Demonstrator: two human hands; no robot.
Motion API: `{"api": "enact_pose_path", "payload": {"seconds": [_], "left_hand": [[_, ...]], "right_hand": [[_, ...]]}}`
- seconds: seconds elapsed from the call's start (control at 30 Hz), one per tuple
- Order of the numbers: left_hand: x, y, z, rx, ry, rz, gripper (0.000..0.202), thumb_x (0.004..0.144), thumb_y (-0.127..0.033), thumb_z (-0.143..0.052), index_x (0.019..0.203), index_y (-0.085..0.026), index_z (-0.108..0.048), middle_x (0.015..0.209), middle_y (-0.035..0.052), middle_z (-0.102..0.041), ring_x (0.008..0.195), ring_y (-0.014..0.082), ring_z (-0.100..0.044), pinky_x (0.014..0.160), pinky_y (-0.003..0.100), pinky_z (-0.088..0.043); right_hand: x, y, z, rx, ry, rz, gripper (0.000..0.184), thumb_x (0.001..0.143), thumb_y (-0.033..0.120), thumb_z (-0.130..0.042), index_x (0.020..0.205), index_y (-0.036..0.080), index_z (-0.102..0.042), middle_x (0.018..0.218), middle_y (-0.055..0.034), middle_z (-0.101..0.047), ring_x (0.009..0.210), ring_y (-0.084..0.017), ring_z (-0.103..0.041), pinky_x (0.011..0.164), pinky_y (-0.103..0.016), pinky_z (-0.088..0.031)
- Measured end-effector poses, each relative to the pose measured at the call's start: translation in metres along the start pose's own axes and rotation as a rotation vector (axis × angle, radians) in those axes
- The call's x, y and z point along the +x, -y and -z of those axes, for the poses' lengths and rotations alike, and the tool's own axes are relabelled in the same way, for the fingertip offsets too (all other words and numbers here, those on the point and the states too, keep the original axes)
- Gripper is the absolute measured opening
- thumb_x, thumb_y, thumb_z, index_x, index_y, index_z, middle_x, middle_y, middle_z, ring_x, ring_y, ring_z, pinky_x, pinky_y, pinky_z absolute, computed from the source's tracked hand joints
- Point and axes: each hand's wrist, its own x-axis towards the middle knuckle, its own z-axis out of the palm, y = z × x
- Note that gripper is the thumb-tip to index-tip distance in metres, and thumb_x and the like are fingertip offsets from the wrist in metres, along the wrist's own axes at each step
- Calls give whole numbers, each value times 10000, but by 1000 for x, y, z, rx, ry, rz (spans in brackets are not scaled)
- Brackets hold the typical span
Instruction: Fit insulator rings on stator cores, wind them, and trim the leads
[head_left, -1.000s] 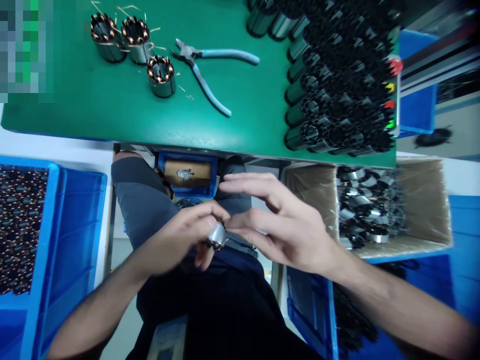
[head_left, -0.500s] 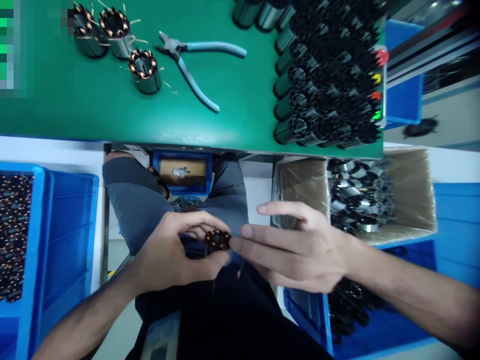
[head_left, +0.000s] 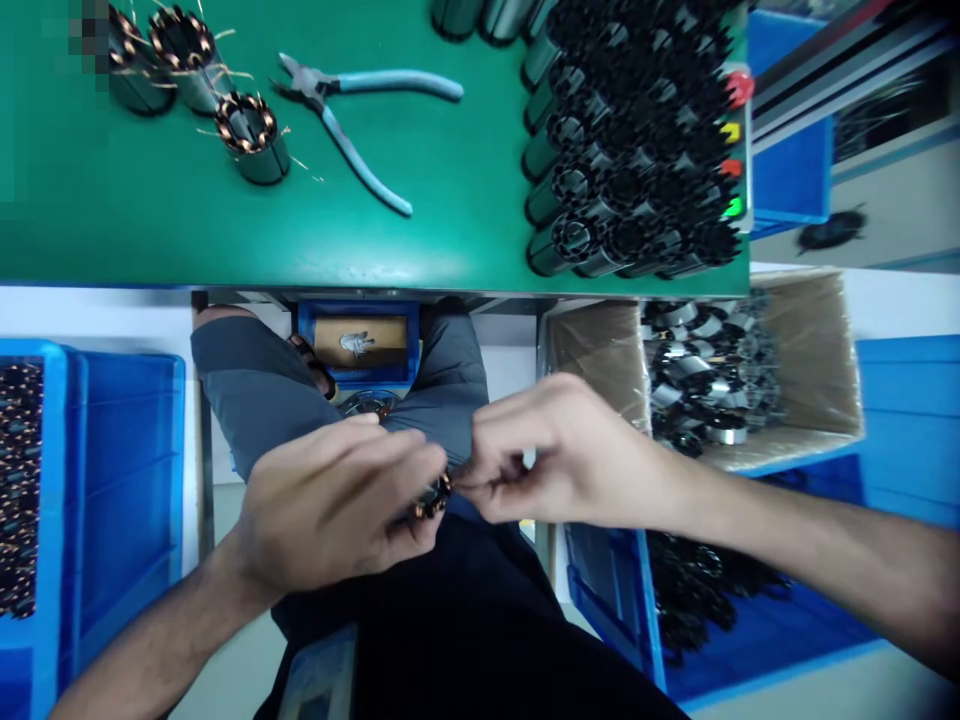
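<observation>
My left hand (head_left: 337, 505) is closed round a small wound stator (head_left: 433, 496) with copper coils, held over my lap below the table edge. Only the coil end of the stator shows past my fingers. My right hand (head_left: 559, 460) has its fingers curled into a pinch right at that coil end; what the fingertips pinch is too small to make out. On the green table (head_left: 150, 220) above lie several more wound stators (head_left: 251, 135) with loose wire ends and blue-handled pliers (head_left: 360, 120).
Many black stator cores (head_left: 630, 140) stand packed at the table's right. A cardboard box (head_left: 810, 350) below holds metal and black parts. Blue bins sit at the left (head_left: 112, 480), one with wound stators, and lower right (head_left: 615, 600). A small blue tray (head_left: 360, 345) lies under the table.
My right hand has gone from spread, flat fingers to a pinch at the stator's coil end. My left hand turned the stator and wrapped further round it. The view shifted a little right.
</observation>
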Motion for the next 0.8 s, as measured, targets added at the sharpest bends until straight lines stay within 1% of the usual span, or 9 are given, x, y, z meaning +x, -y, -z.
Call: {"api": "enact_pose_path", "payload": {"seconds": [0.13,0.2,0.27,0.37,0.43,0.57,0.63,0.73,0.8], "left_hand": [[-1,2,-7,-293,82,362,299,979,-277,-878,1249,-268,-750,1146,8,-914,959,198,-902,908,270,-749],[-4,5,-7,-272,14,250,293,1004,-231,-902,1261,-255,-763,1217,29,-911,1076,198,-901,1062,301,-731],[-7,8,-4,-160,-72,47,215,1036,-134,-848,1214,-238,-788,1249,51,-908,1150,206,-891,1160,359,-714],[-6,9,-1,35,-89,-174,241,1023,-69,-811,1184,-248,-815,1255,43,-908,1190,216,-880,1167,391,-729],[-3,7,-2,109,-88,-244,278,997,-95,-837,1231,-243,-818,1233,50,-910,1153,227,-885,1137,397,-746],[3,1,-7,-98,-23,141,277,943,-215,-833,1212,-216,-769,1066,30,-897,881,195,-879,888,297,-771],[3,0,-7,-277,38,345,300,937,-231,-846,1219,-234,-746,1090,13,-892,903,171,-876,863,248,-741],[-2,4,-5,-272,-40,231,293,985,-183,-880,1240,-261,-760,1227,36,-893,1074,197,-882,1023,309,-734],[-7,9,-3,-162,-110,83,250,1006,-132,-864,1194,-275,-779,1287,38,-882,1124,208,-878,1101,377,-735]], "right_hand": [[-7,17,19,-305,-163,203,447,963,469,-978,649,275,-725,645,18,-596,611,-134,-507,536,-279,-432],[-6,19,30,-239,-197,173,402,864,534,-1049,732,260,-785,817,-17,-723,728,-157,-649,587,-267,-533],[-4,14,34,27,-99,-18,424,858,605,-1029,884,224,-844,989,-60,-812,801,-176,-747,593,-258,-604],[1,0,22,423,184,-362,515,936,688,-922,994,183,-844,875,-39,-818,598,-129,-707,477,-227,-555],[1,-6,11,413,193,-356,506,965,682,-897,938,183,-820,751,3,-768,476,-92,-599,427,-222,-485],[-7,0,6,-66,-110,42,443,1020,544,-901,720,251,-757,649,22,-653,558,-119,-580,551,-265,-539],[-12,8,15,-191,-168,120,421,976,508,-959,690,278,-752,678,8,-651,638,-146,-637,608,-267,-578],[-12,14,27,-137,-151,64,356,829,526,-1069,853,255,-838,931,-44,-782,783,-169,-744,595,-226,-611],[-7,11,26,139,-23,-135,461,843,607,-1032,990,208,-853,999,-68,-812,769,-167,-763,546,-214,-614]]}}
